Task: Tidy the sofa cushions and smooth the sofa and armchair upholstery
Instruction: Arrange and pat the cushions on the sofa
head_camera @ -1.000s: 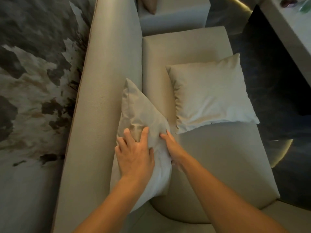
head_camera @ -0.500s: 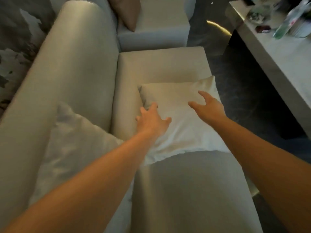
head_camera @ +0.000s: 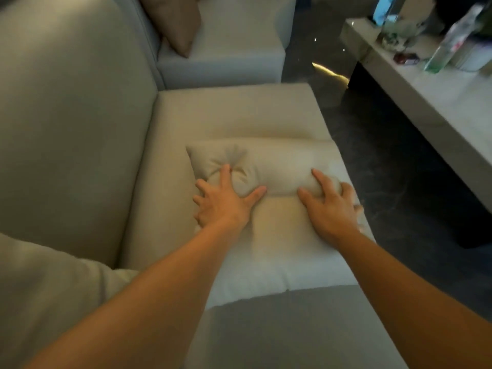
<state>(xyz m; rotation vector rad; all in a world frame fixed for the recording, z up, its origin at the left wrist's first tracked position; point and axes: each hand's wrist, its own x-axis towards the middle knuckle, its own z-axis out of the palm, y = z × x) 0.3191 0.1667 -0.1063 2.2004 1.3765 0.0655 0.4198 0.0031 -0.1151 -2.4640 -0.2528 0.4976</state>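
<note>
As both hands press into it, the following conditions apply.

Cushion location: the pale throw cushion (head_camera: 279,209) lies flat on the sofa seat (head_camera: 234,115), its right side at the seat's front edge.
Left grip: the left hand (head_camera: 226,203) is spread wide, fingers sunk into the fabric near the far-left corner; puckers radiate from the fingertips.
Right grip: the right hand (head_camera: 330,209) is spread wide, clasping the bulged far-right part.
Handling: judged light, soft and easily deformed; not fragile.
Hold points: the 2 opposite side edges or corners appear best for lifting and plumping.
Edges: the backrest (head_camera: 74,129) stands to the left; dark floor (head_camera: 372,182) lies just beyond the right edge, so a slide-off is possible.
Open room: bare seat beyond the cushion; the coffee surface (head_camera: 439,102) stands well apart.
</note>
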